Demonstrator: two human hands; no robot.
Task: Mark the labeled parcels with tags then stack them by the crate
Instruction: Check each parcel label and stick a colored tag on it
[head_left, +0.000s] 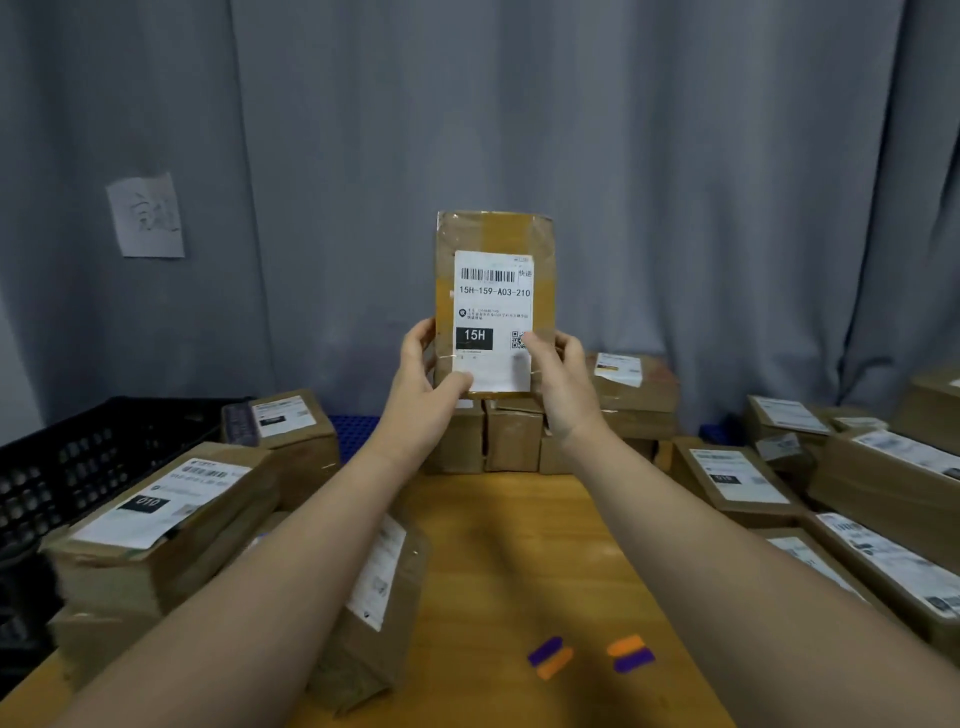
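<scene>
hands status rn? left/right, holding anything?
Left hand: grips the lower left edge of the upright labeled parcel, thumb on its label.
Right hand: grips the same parcel's lower right edge.

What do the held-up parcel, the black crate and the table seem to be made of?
The parcel looks like brown cardboard under glossy tape, which shines near the top; its label is matte white paper. The black crate is probably moulded plastic, given its regular lattice of holes. The table seems wood or wood-look laminate: orange-brown, faint grain.
</scene>
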